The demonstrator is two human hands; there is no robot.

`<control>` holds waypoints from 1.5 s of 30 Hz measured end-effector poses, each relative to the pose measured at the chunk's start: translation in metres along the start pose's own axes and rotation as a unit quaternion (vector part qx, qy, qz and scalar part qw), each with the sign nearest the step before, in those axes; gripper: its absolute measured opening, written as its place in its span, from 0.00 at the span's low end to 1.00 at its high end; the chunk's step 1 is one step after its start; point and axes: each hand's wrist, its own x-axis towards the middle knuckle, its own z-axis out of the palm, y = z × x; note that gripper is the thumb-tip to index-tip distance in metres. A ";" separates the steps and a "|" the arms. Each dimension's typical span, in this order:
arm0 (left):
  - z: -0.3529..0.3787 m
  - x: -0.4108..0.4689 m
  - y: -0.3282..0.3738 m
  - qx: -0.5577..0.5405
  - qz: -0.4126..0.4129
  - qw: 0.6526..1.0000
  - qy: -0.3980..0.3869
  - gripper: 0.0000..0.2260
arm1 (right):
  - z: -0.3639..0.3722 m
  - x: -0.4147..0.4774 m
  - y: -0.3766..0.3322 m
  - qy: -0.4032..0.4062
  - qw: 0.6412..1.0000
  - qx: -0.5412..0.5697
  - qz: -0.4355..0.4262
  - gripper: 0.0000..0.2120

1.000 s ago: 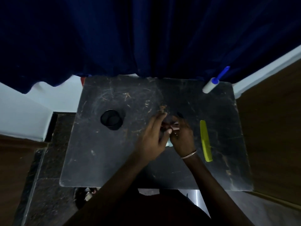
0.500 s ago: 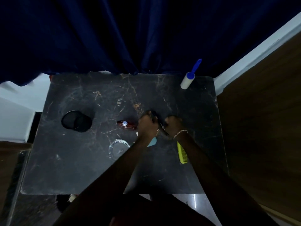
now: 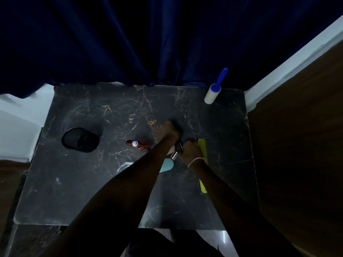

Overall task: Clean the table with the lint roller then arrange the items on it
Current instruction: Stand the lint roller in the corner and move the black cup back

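Dark blue curtain (image 3: 130, 43) hangs behind a black marble table (image 3: 74, 191), seen from above in dim light. At the left of the table stands a black mesh cup (image 3: 80, 139). Right of it, near the middle, a brown bottle (image 3: 138, 145) with a pale cap lies on its side. Just nearer the person, a clear glass dish (image 3: 124, 166) shows partly from under the left forearm.

Both arms reach in from the bottom edge and meet right of centre. The left hand (image 3: 168, 131) lies knuckles up on the marble, just beyond the bottle. The right hand (image 3: 191, 151), a bracelet (image 3: 195, 161) at its wrist, sits just beside it. Between the two is a tool (image 3: 175, 153) with a black grip and a metal collar, and a teal pad (image 3: 167, 166) lies at its near end. Fingers on both hands look curled, but the gloom hides which hand, if either, holds the tool.

A yellow comb (image 3: 202, 146) lies lengthwise under the right wrist and forearm. The lint roller (image 3: 213, 91) rests at the table's far right corner, its blue handle pointing up toward the curtain, well apart from both hands and beyond the right one. A brown wooden panel (image 3: 297, 145) fills the right side.
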 end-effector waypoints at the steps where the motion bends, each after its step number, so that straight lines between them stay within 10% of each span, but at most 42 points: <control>1: -0.002 -0.001 0.002 -0.017 0.002 1.000 -0.006 0.18 | -0.001 -0.003 0.001 0.011 1.000 0.002 0.000 0.16; 18: -0.126 -0.073 -0.011 -0.398 0.072 0.908 -0.109 0.07 | -0.062 -0.079 -0.085 0.079 0.957 0.273 -0.055 0.06; 33: -0.310 -0.065 -0.137 -0.363 0.112 0.925 0.013 0.07 | -0.031 -0.066 -0.291 -0.027 0.902 0.390 -0.185 0.13; 45: -0.344 -0.022 -0.219 -0.259 0.121 0.956 0.070 0.18 | 0.033 -0.024 -0.369 0.018 0.952 0.195 -0.237 0.10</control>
